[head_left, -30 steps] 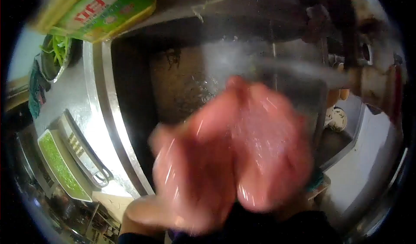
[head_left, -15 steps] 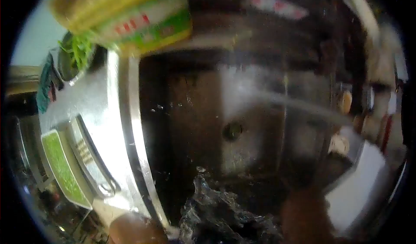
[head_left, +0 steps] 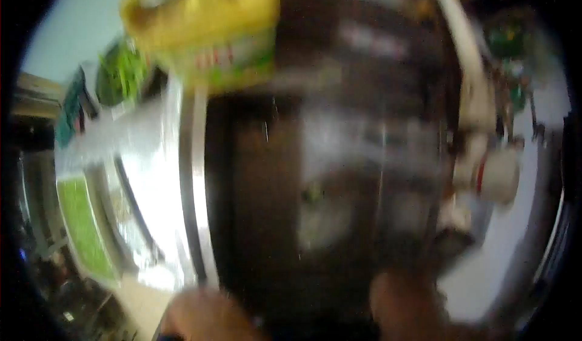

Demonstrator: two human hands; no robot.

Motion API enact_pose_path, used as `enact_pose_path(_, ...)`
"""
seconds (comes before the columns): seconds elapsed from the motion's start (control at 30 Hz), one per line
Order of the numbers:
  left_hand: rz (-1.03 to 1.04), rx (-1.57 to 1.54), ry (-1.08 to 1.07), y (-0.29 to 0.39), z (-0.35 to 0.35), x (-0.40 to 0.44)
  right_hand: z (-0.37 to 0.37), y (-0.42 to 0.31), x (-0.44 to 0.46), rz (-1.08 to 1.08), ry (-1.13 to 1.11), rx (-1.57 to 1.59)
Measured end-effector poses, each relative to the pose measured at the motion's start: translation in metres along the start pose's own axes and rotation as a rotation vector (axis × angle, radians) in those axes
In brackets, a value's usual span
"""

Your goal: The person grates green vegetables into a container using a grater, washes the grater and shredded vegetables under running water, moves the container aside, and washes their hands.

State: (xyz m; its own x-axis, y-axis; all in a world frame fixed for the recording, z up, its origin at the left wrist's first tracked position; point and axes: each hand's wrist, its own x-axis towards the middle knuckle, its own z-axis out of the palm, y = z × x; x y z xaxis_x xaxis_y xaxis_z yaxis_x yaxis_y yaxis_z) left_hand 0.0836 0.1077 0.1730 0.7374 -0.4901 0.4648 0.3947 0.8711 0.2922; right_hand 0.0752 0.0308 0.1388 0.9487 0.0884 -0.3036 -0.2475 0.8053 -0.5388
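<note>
At the bottom edge, left of centre, my left hand [head_left: 209,318] shows only in part, near the front end of the sink's metal rim [head_left: 199,195]. My right hand [head_left: 403,304] is at the bottom right of centre, over the dark sink [head_left: 267,220]. Both are blurred, and their fingers cannot be made out. Whether either holds anything is hidden. Between them lies the dark lower part of the sink. A small greenish spot [head_left: 313,193] shows on the sink's bottom.
A yellow jug [head_left: 212,32] stands at the upper left, beside a bowl of green vegetables [head_left: 124,74]. Farther down the metal counter [head_left: 142,141] is a long tray of chopped greens [head_left: 86,226]. A pale pipe with a white fitting [head_left: 497,174] is at the right.
The pink, wet, glossy shapes seen in the middle one second ago are gone from view. Hands are now low at the bottom edge. The clear splashing water has gone, and the view has shifted.
</note>
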Motion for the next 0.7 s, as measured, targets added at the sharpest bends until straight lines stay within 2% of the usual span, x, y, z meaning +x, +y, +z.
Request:
enact_pose_path(0.03, 0.004, -0.037, 0.052, 0.001, 0.007, -0.003, 0.001, -0.002, -0.002, 0.007, 0.034, 0.001)
enact_pose_path(0.23, -0.009, -0.036, 0.014, 0.0, 0.004, 0.0, 0.002, -0.004, 0.004, -0.008, 0.01, -0.025)
enact_pose_path(0.33, -0.022, 0.036, -0.122, -0.012, 0.006, -0.003, -0.009, 0.0, -0.001, -0.038, -0.06, -0.025)
enact_pose_path(0.43, -0.009, -0.025, -0.055, -0.008, 0.019, -0.005, -0.004, -0.006, -0.006, -0.06, -0.021, -0.014)
enact_pose_path(0.6, -0.03, -0.027, -0.072, -0.009, 0.012, -0.003, -0.001, -0.007, -0.005, -0.084, -0.006, -0.031)
enact_pose_path(0.7, -0.07, 0.079, -0.23, -0.014, 0.006, 0.006, -0.005, -0.011, 0.002, -0.137, -0.08, -0.025)
